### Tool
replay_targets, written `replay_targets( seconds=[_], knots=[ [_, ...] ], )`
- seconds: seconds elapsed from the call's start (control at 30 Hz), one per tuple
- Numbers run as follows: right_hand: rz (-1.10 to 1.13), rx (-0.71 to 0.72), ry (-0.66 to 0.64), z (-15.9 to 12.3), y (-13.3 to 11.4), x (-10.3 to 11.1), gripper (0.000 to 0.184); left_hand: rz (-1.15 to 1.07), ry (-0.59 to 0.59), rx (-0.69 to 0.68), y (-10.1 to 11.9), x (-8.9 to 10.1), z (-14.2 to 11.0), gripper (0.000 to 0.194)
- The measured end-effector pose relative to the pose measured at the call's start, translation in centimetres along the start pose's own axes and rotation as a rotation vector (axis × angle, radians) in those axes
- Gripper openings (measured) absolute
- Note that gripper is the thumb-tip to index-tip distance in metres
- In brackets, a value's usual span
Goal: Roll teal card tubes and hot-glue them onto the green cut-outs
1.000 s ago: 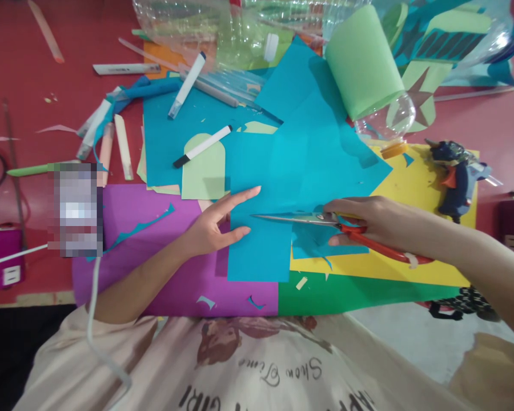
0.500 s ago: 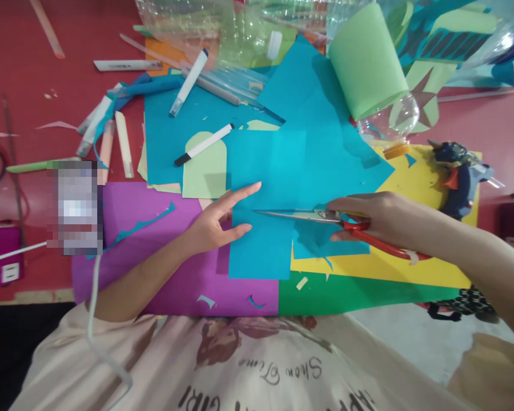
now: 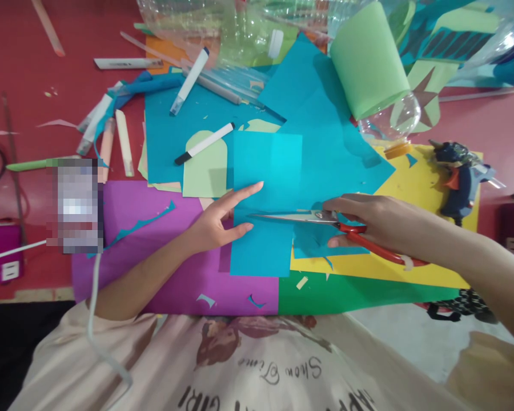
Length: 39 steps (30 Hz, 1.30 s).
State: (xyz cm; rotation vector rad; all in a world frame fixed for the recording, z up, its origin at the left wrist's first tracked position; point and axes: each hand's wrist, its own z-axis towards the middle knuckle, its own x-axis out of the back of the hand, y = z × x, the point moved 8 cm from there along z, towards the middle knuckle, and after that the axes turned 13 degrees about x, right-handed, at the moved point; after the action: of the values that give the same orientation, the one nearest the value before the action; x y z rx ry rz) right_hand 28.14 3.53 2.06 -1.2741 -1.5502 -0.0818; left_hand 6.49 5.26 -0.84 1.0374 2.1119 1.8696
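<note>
My left hand (image 3: pixel 216 221) grips the left edge of a blue paper sheet (image 3: pixel 265 165). Its index finger and thumb lie apart on top, while the other fingers are mostly hidden at the edge. In my right hand (image 3: pixel 360 220) are scissors (image 3: pixel 297 217) with red handles. Their blades run leftward across the sheet, tip between my left index finger and thumb. A slit follows the blades from the sheet's right side. Beneath and beside this sheet lies more blue paper (image 3: pixel 329 154).
Purple paper (image 3: pixel 154 274), yellow paper (image 3: pixel 420 188) and green paper (image 3: pixel 346 294) cover the table. A marker (image 3: pixel 205 142) rests on a light green cutout (image 3: pixel 205 177). At right is a glue gun (image 3: pixel 458 188); behind stands a green paper-wrapped bottle (image 3: pixel 368 63). A phone (image 3: pixel 77 205) lies left.
The scissors' blades have shifted slightly, and the slit edge moves a little around them. My left hand keeps its place on the sheet. The whole view has drifted slightly.
</note>
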Motion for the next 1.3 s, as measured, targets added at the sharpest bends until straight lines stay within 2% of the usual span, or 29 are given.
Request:
replay_targets(
  seconds=[0.43,0.57,0.83,1.1,1.3],
  knots=[
    [-0.034,0.010,0.046,0.7,-0.5,0.0,0.055,0.025,-0.005,-0.043,0.7,-0.2,0.1,0.059],
    [-0.035,0.016,0.028,0.8,-0.6,-0.1,0.057,0.023,-0.003,-0.085,1.2,-0.3,0.0,0.058],
    [-0.030,0.014,-0.004,0.9,-0.6,-0.2,0.067,0.045,-0.025,-0.049,1.1,-0.4,0.1,0.057],
    [-0.081,0.035,-0.005,0.8,-0.5,-0.2,0.064,0.046,-0.034,-0.061,1.3,-0.4,0.0,0.056],
    [-0.195,0.076,0.110,0.6,-0.6,0.4,0.064,0.064,0.003,-0.072,1.3,-0.3,0.0,0.057]
  ],
)
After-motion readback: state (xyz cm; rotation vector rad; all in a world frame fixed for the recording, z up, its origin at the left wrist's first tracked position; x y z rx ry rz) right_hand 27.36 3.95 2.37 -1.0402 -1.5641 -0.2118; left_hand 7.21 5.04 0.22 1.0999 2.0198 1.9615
